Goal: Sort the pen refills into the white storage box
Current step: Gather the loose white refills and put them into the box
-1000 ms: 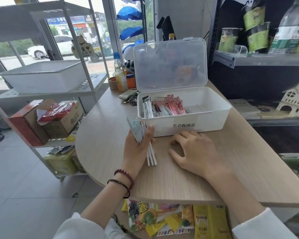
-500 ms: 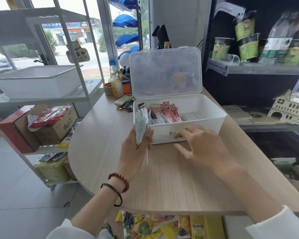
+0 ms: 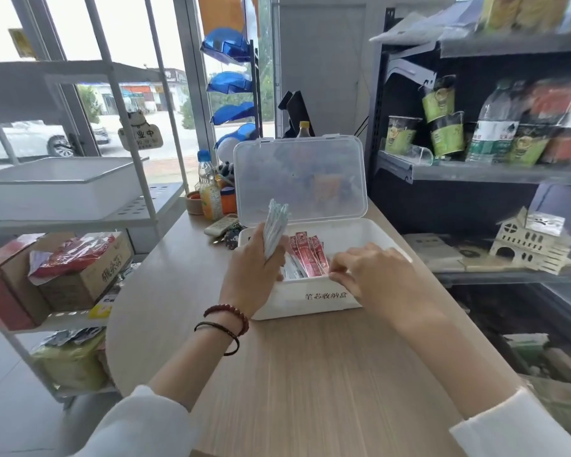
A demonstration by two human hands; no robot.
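My left hand (image 3: 254, 272) is clamped around a bundle of pen refills (image 3: 275, 225) in pale wrappers, held upright, thumb side toward me. A second ago that hand sat low on the table (image 3: 310, 374) in front of the white storage box (image 3: 310, 301). Now it is up at the box's left end, and the bundle's lower end is hidden behind my hand at the rim. My right hand (image 3: 376, 278) was lying flat on the table. It has since come up over the front wall, with bent fingertips (image 3: 335, 275) just beside the red packets (image 3: 307, 255) already standing inside. I cannot tell whether those fingers pinch anything. The clear lid (image 3: 299, 179) stands open behind. I judge the bundle is about to go in on the left, with my right hand making room for it.
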